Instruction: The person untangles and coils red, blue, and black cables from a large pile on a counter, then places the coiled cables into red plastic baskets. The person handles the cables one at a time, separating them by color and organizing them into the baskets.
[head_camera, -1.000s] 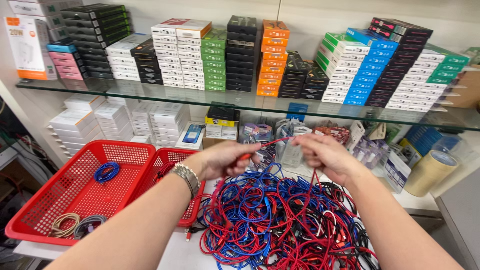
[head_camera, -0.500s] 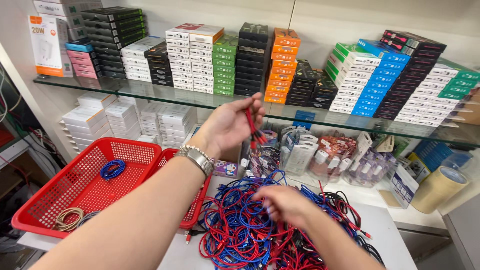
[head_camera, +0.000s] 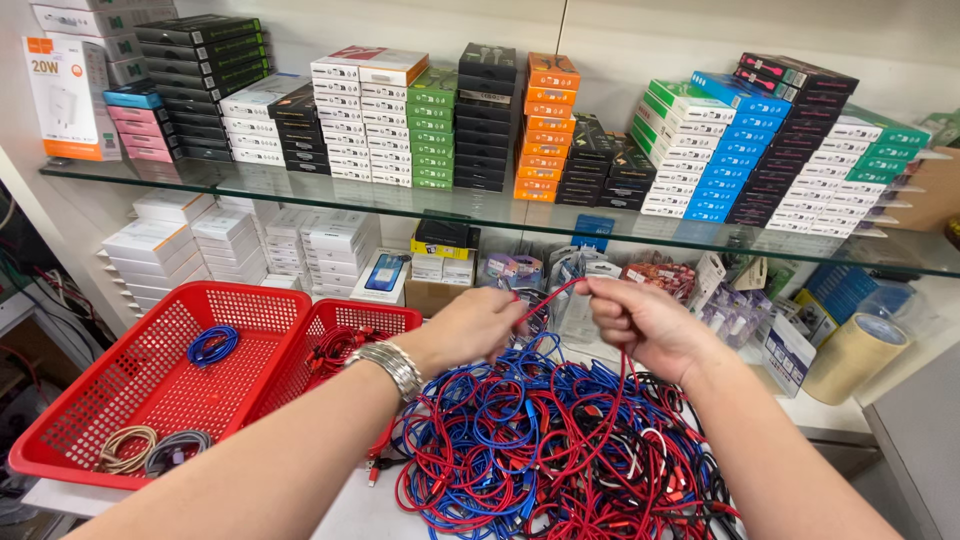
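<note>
Change: since half a second ago your left hand (head_camera: 478, 325) dropped from up by the shelf to meet your right hand (head_camera: 640, 322) over the pile.
Left hand: pinched shut on the red cable (head_camera: 548, 296).
Cable position: stretched between both hands, its tail falling from the right hand into the cable pile (head_camera: 545, 440).
Right hand: closed on the same cable.
Risk: the tail looked snagged in the pile, so pulling could have dragged other cables along.
Nearby: red basket (head_camera: 150, 375) sat well left.

A white surface (head_camera: 350, 515) carries two red baskets (head_camera: 150, 385), a tangled cable pile (head_camera: 540, 450) and a tape roll (head_camera: 855, 355).
</note>
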